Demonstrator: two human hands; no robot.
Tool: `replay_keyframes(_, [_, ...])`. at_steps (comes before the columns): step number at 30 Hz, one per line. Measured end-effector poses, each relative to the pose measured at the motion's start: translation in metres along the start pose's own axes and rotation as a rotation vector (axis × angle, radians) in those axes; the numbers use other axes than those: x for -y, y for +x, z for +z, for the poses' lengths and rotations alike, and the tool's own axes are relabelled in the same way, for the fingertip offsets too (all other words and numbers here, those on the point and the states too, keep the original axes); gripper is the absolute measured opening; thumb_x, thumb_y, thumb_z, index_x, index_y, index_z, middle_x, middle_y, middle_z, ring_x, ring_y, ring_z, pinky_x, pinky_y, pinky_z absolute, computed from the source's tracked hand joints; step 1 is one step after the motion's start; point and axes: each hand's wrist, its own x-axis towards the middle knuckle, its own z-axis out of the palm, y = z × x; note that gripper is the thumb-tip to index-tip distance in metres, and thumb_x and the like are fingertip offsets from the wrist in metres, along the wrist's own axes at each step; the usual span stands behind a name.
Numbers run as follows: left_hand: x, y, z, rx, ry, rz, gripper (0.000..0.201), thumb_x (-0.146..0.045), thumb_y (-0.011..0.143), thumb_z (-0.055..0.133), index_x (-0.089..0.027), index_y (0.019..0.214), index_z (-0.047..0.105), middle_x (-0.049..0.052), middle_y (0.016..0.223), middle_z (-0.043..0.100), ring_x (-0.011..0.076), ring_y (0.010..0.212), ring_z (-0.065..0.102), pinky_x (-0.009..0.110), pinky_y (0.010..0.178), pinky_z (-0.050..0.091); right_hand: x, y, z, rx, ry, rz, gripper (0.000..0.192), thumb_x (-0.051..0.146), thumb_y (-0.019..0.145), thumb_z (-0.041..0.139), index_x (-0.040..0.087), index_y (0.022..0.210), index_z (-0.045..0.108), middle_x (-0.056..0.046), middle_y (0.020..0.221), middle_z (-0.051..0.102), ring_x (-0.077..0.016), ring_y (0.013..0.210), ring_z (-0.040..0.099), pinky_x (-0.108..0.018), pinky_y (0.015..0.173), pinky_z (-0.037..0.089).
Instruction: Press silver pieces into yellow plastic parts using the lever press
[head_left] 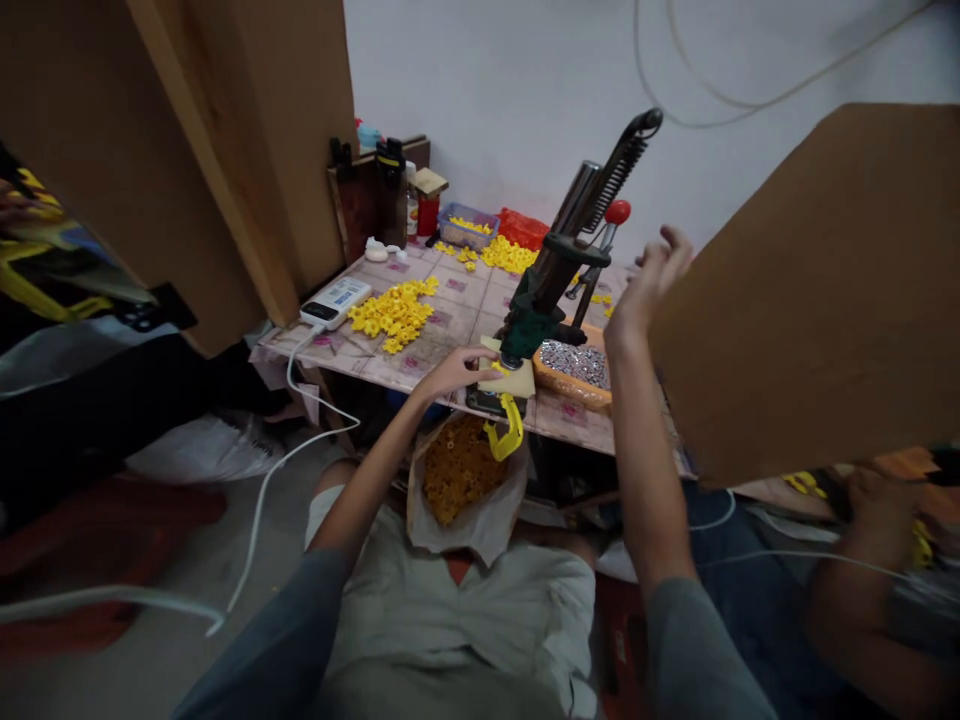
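At frame centre, the left hand (454,372) is pinching a yellow piece (499,370) beneath the press (529,325), presumably steadying it, while the right hand (646,285), fingers apart, is hovering near the red knob (617,212).

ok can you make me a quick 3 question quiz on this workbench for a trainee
1. True or false: the right hand is raised beside the lever's red knob without gripping it.
2. What lies in the orange tray beside the press?
3. Which hand is nearer the loose yellow pile on the left of the table: (a) the left hand or (b) the right hand?

Key:
1. True.
2. Many small silvery pieces.
3. (a), the left hand, whose fingers are at the base of the press.
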Motion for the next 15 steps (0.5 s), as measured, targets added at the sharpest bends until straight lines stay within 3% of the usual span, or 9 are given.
replay_keyframes(2, [0.000, 0.001, 0.000, 0.018, 0.015, 0.011, 0.058, -0.058, 0.081, 0.087, -0.014, 0.119, 0.083, 0.012, 0.121, 0.078, 0.0214, 0.098, 0.067, 0.031, 0.086, 0.051, -0.010, 0.056, 0.039, 0.196, 0.201, 0.292, 0.066, 0.061, 0.114, 0.009, 0.018, 0.129, 0.056, -0.014, 0.115, 0.063, -0.0263, 0.100, 0.069, -0.049, 0.083, 0.059])
replay_keyframes(4, [-0.002, 0.001, -0.001, 0.011, 0.058, 0.012, 0.062, -0.056, 0.085, 0.084, -0.014, 0.131, 0.078, 0.012, 0.127, 0.076, 0.0229, 0.103, 0.069, 0.033, 0.091, 0.054, -0.019, 0.084, 0.063, 0.247, 0.352, 0.398, 0.081, 0.071, 0.110, -0.003, 0.017, 0.121, 0.056, -0.010, 0.101, 0.062, -0.0208, 0.082, 0.067, -0.038, 0.069, 0.055])
replay_keyframes(5, [-0.003, 0.001, -0.001, -0.035, 0.104, 0.015, 0.061, -0.054, 0.090, 0.080, -0.015, 0.137, 0.075, 0.013, 0.132, 0.074, 0.0242, 0.108, 0.069, 0.035, 0.096, 0.055, -0.020, 0.084, 0.067, 0.226, 0.420, 0.399, 0.086, 0.074, 0.107, -0.007, 0.016, 0.119, 0.055, -0.009, 0.096, 0.060, -0.0179, 0.074, 0.063, -0.034, 0.064, 0.051])
replay_keyframes(6, [-0.005, 0.001, -0.001, -0.122, 0.175, 0.012, 0.056, -0.050, 0.096, 0.075, -0.015, 0.140, 0.073, 0.014, 0.137, 0.072, 0.0264, 0.116, 0.068, 0.038, 0.103, 0.055, -0.018, 0.074, 0.063, 0.181, 0.486, 0.376, 0.089, 0.077, 0.105, -0.010, 0.017, 0.118, 0.055, -0.007, 0.091, 0.059, -0.0153, 0.067, 0.058, -0.031, 0.059, 0.046])
replay_keyframes(8, [-0.008, 0.001, 0.001, -0.417, 0.383, -0.051, 0.046, -0.042, 0.104, 0.063, -0.016, 0.141, 0.071, 0.018, 0.151, 0.063, 0.0333, 0.138, 0.059, 0.047, 0.120, 0.047, -0.006, 0.031, 0.038, 0.092, 0.606, 0.285, 0.092, 0.083, 0.102, -0.009, 0.019, 0.116, 0.056, -0.004, 0.083, 0.056, -0.0126, 0.058, 0.050, -0.028, 0.053, 0.039])
replay_keyframes(10, [-0.011, 0.001, 0.003, -0.723, 0.614, -0.219, 0.045, -0.037, 0.105, 0.059, -0.015, 0.143, 0.069, 0.023, 0.164, 0.050, 0.0419, 0.155, 0.045, 0.059, 0.129, 0.037, 0.011, -0.021, 0.002, 0.051, 0.677, 0.178, 0.089, 0.089, 0.102, 0.002, 0.023, 0.107, 0.061, -0.003, 0.076, 0.054, -0.0139, 0.056, 0.050, -0.029, 0.049, 0.038])
replay_keyframes(11, [-0.011, 0.001, 0.005, -0.810, 0.707, -0.314, 0.049, -0.036, 0.103, 0.060, -0.014, 0.147, 0.066, 0.026, 0.169, 0.044, 0.0462, 0.159, 0.039, 0.064, 0.130, 0.033, 0.019, -0.043, -0.015, 0.099, 0.675, 0.147, 0.087, 0.090, 0.101, 0.006, 0.025, 0.100, 0.064, -0.004, 0.074, 0.054, -0.0165, 0.059, 0.055, -0.031, 0.051, 0.042])
replay_keyframes(13, [-0.010, 0.003, 0.009, -0.830, 0.835, -0.441, 0.063, -0.036, 0.100, 0.064, -0.011, 0.158, 0.057, 0.029, 0.177, 0.032, 0.0523, 0.162, 0.031, 0.071, 0.129, 0.031, 0.030, -0.068, -0.035, 0.109, 0.678, 0.079, 0.085, 0.090, 0.102, 0.009, 0.026, 0.087, 0.064, -0.005, 0.068, 0.050, -0.0198, 0.061, 0.056, -0.035, 0.052, 0.045])
replay_keyframes(15, [-0.008, 0.004, 0.012, -0.753, 0.917, -0.464, 0.073, -0.035, 0.097, 0.065, -0.010, 0.164, 0.050, 0.029, 0.180, 0.027, 0.0538, 0.165, 0.025, 0.072, 0.128, 0.032, 0.031, -0.064, -0.038, 0.130, 0.641, 0.027, 0.084, 0.087, 0.104, 0.011, 0.026, 0.088, 0.067, -0.005, 0.069, 0.051, -0.0209, 0.064, 0.056, -0.037, 0.058, 0.049])
